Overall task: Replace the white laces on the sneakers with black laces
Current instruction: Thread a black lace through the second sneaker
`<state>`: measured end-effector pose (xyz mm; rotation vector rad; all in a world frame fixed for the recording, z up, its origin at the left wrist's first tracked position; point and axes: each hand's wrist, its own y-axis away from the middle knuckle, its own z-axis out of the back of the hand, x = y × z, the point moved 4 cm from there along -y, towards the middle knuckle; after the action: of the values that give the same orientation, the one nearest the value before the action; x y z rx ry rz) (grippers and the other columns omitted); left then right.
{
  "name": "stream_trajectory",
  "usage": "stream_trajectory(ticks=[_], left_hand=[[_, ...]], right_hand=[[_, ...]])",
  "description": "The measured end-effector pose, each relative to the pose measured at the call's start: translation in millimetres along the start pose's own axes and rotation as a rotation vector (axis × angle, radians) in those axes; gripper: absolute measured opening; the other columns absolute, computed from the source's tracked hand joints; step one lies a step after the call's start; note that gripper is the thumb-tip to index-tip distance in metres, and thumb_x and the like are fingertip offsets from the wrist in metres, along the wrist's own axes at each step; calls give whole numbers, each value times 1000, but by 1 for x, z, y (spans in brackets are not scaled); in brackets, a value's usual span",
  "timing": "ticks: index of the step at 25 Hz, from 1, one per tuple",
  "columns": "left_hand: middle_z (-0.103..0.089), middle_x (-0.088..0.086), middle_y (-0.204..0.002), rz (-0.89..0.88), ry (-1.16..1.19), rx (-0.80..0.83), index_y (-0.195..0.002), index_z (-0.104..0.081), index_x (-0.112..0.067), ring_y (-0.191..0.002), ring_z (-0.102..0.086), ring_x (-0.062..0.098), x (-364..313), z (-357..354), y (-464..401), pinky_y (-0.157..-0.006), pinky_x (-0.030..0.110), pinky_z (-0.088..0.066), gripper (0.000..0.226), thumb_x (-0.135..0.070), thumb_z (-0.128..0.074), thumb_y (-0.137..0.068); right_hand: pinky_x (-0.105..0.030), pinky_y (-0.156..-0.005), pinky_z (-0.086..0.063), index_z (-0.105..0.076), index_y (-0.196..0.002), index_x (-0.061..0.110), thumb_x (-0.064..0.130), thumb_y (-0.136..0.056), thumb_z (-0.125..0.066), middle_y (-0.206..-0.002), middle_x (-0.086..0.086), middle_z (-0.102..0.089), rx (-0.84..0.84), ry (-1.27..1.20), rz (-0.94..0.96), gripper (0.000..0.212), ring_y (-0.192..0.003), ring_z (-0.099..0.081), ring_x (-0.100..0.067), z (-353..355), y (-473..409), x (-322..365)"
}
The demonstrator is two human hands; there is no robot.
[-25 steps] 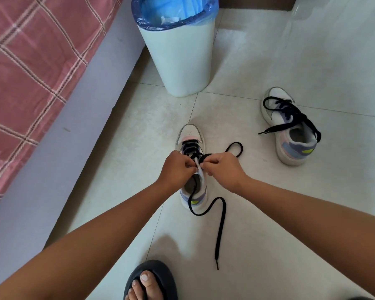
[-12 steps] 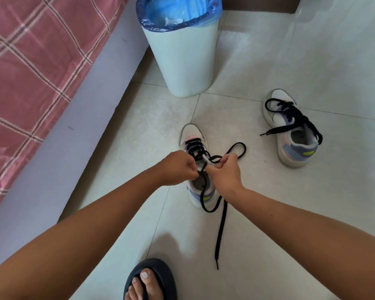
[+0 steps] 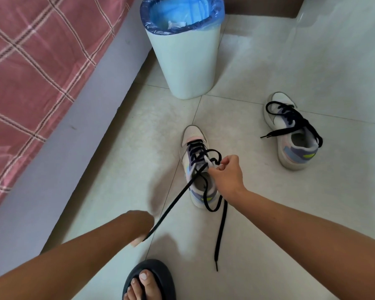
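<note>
A white sneaker (image 3: 193, 135) with pastel panels stands on the tiled floor in the middle, partly threaded with a black lace (image 3: 220, 234). My left hand (image 3: 139, 224) grips one end of that lace and holds it taut, drawn back low and to the left of the shoe. My right hand (image 3: 227, 174) pinches the lace at the shoe's upper eyelets on its right side. The lace's other end trails loose on the floor toward me. A second sneaker (image 3: 294, 146) with a black lace sits apart at the right.
A white waste bin (image 3: 188, 61) with a blue liner stands behind the shoes. A bed with a pink checked cover (image 3: 35, 68) runs along the left. My foot in a dark sandal (image 3: 148, 280) is at the bottom.
My left hand has left the shoe and pulled back toward me with a lace end, drawing the lace taut. My right hand stays at the eyelets.
</note>
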<state>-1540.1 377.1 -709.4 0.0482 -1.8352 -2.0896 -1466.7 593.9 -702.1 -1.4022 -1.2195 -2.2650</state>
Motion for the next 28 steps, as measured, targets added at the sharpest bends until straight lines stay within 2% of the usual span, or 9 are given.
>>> stream_trajectory(ticks=[5,7,11,14,16,20,23,26,28], left_hand=[[-54,5,-114,-68,500,-883,-113,-58,-12,-104,-55,24,2,113,40,-79,32,-43,28,-30,-42,-98],[-51,6,-113,-76,594,-1004,-111,-59,-11,-103,-54,24,-7,142,41,-74,32,-41,30,-31,-41,-98],[-47,11,-115,-30,687,-894,-99,-60,-7,-102,-52,27,-21,156,13,-71,31,-39,28,-32,-51,-94],[-47,9,-80,-44,801,-895,-65,-46,-10,-86,-57,29,-17,158,7,-63,31,-37,34,-30,-57,-91],[-36,2,-65,-68,833,-890,-57,-43,-10,-71,-51,26,-14,155,8,-60,30,-34,43,-32,-58,-91],[-54,10,-82,-133,1114,-905,-73,-64,-3,-64,-50,19,-14,141,9,-56,22,-34,32,-28,-56,-92],[-58,20,-94,-109,1390,-826,-83,-66,4,-66,-49,18,-13,129,9,-55,21,-33,31,-20,-50,-92],[-58,13,-80,-148,1529,-769,-76,-64,0,-68,-45,17,-12,124,15,-58,24,-32,24,-15,-50,-88],[-54,7,-72,-207,1525,-761,-73,-63,-5,-65,-42,16,-11,122,21,-58,24,-31,22,-14,-50,-88]], right_hand=[[-27,-57,-41,-47,-105,10,18,-88,-57,-82,-6,-50,17,-124,-166,21,-63,-46,-15,7,-10,-6],[-26,-54,-38,-52,-96,6,23,-92,-52,-74,-6,-48,-20,-232,-325,18,-59,-43,-15,9,-16,-14],[-22,-51,-31,-55,-81,11,34,-91,-55,-65,-1,-37,118,-315,-530,25,-53,-31,-11,2,-27,-22],[-23,-52,-35,-57,-77,12,19,-87,-60,-67,-2,-45,113,-309,-483,12,-54,-37,-11,1,-33,-15],[-23,-53,-36,-57,-73,8,9,-86,-57,-66,-4,-51,70,-273,-393,14,-55,-42,-13,4,-35,-6],[-29,-63,-45,-53,-77,10,8,-87,-54,-75,-6,-55,-51,-149,-128,10,-67,-49,-17,9,-30,11],[-23,-61,-41,-42,-100,12,10,-91,-50,-79,0,-48,30,-56,-11,12,-66,-44,-11,6,-6,11],[-26,-57,-37,-32,-105,14,10,-88,-55,-69,1,-41,199,133,67,29,-58,-39,-11,0,8,-1],[-31,-57,-37,-31,-100,13,11,-85,-59,-68,0,-43,146,214,73,31,-57,-40,-13,-1,6,-6]])
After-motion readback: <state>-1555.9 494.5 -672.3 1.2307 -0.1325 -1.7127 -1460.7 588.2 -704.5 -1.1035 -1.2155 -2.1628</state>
